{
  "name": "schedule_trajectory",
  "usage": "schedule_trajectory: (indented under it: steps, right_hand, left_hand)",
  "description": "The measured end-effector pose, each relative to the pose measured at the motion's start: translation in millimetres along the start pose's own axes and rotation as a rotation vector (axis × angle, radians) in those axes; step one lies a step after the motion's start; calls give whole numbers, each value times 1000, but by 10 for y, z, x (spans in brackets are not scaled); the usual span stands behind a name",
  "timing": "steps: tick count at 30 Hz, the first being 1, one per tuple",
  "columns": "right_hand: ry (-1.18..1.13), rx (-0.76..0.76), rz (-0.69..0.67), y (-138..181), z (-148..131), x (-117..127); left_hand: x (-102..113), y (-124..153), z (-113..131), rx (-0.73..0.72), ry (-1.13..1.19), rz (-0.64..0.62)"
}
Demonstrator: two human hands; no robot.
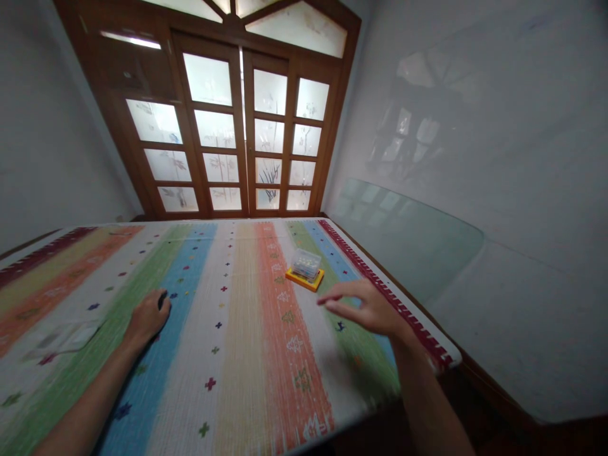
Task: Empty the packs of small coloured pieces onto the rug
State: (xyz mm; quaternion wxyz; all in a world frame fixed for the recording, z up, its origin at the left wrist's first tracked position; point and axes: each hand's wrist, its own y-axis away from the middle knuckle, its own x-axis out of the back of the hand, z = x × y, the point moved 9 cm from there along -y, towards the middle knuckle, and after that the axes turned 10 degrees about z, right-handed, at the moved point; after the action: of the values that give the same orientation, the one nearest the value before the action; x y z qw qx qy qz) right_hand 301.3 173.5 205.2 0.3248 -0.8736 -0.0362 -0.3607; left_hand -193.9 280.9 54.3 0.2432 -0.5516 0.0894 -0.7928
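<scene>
Down on the tabletop (427, 329), which is covered with a woven cloth (237, 329) striped in red, orange, green, blue and cream and dotted with small cross and tree motifs, both of the person's hands are in view. The left hand (148, 318) lies on the blue stripe with its fingers curled over a small black object (163, 297), of which only the far end shows; whether the hand grips it or merely rests on it I cannot tell. The right hand (368, 308) hovers above the green and blue stripes near the right edge, spread flat, its fingers stretched towards the left and holding nothing. Just beyond its fingertips, apart from them, a small clear plastic box (306, 263) sits on a flat yellow-orange base (304, 279) on the cloth, near the red border. Out to the left of the left hand lies a flat pale translucent sheet (71, 334). Against the grey wall on the right leans a large pane of greenish glass (413, 244), and behind the tabletop stand brown wooden doors (242, 126) with frosted panes.
</scene>
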Motion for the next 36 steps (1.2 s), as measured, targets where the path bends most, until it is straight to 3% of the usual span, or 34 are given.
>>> schedule_trajectory:
  steps: [1,3,5,9,15,22,25,31,36]
  right_hand:
    - [-28,-50,-44,-135,123,-99]
    - [26,-127,32,-436,437,-187]
    - [118,-95,99,-689,708,-309]
    - [318,-122,128,-938,1206,-614]
    - [319,-136,131,-1011,1390,-830]
    - [248,-56,182,-1019,1093,-872]
    - [136,13,148,-869,759,-1163]
    - [-88,118,-95,-387,125,-2018]
    - [9,206,-237,-70,-200,-2348]
  left_hand:
    - [8,-1,6,-1,13,8]
    - [44,5,27,-2,8,44]
    - [79,15,40,20,-32,82]
    - [3,10,89,52,-9,17]
    - [-88,-66,93,7,50,-23]
    - [-184,-97,167,-34,91,-23]
    - [-278,-115,263,-29,78,-47]
    - [-295,-138,281,-6,130,-41]
    - [-132,-63,214,-39,231,-33]
